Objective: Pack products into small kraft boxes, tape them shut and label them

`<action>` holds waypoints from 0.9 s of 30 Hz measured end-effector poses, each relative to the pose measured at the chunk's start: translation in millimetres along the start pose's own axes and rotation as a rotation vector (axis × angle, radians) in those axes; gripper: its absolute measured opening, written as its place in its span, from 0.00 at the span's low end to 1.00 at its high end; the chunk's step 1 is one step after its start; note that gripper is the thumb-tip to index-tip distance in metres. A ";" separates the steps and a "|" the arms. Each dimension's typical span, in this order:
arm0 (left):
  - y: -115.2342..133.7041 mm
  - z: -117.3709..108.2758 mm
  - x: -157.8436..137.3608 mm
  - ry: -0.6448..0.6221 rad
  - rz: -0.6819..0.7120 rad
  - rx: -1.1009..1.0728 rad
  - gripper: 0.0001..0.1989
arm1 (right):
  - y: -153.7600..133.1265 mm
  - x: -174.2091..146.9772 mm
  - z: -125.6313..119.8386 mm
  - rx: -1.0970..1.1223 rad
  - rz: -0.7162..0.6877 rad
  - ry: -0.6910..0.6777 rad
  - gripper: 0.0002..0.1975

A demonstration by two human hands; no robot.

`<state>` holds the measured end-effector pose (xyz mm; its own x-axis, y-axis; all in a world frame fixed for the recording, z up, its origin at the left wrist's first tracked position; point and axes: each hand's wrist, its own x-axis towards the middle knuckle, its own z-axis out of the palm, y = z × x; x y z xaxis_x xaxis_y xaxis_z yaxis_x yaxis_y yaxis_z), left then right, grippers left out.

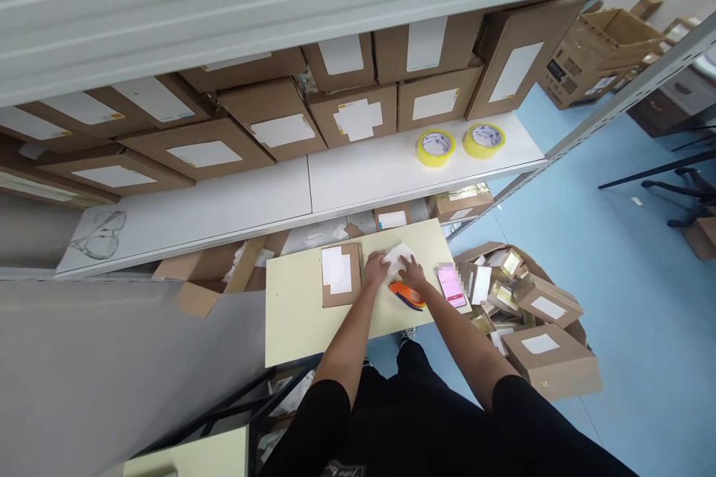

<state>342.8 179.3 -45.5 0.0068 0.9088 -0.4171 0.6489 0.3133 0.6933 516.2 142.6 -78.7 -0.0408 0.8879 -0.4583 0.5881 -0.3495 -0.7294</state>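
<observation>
Over a pale yellow table, my left hand (376, 268) grips the left edge of a small white packet (397, 256). It could be a flat box or folded paper; I cannot make out which. On its right edge are the closed fingers of my right hand (412, 273). Just below my hands lies an orange and dark tool (408, 294), its kind unclear. A brown cardboard box (342, 297) with white labels rests left of my left hand. To the right of my right hand lies a phone (452, 294) with a pink screen.
Labelled cardboard boxes line the shelf (363, 179) ahead. Two yellow tape rolls (435, 148) and a pair of glasses (104, 235) rest on it. Beside the table (291, 313), on the right, stands a large open carton (579, 332) full of parcels. A metal post (626, 97) rises right.
</observation>
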 end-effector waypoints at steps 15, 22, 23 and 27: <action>78.0 -95.2 -24.9 -0.406 0.315 -0.012 0.21 | -41.2 -59.7 -116.7 0.680 -0.097 0.149 0.24; 75.1 -105.7 -21.9 -0.259 0.283 -0.263 0.25 | -38.0 -87.8 -151.9 0.710 -0.142 0.305 0.22; 75.5 -103.3 -21.4 -0.237 0.291 -0.288 0.25 | -40.0 -91.1 -154.8 0.723 -0.161 0.288 0.22; 87.4 -87.2 -24.5 -0.141 0.306 -0.243 0.22 | -60.7 -98.2 -156.3 0.721 -0.257 0.225 0.21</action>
<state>333.1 208.4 76.6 0.2869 0.9287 -0.2349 0.4019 0.1059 0.9095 610.7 123.4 90.0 0.1049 0.9792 -0.1734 -0.0878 -0.1646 -0.9824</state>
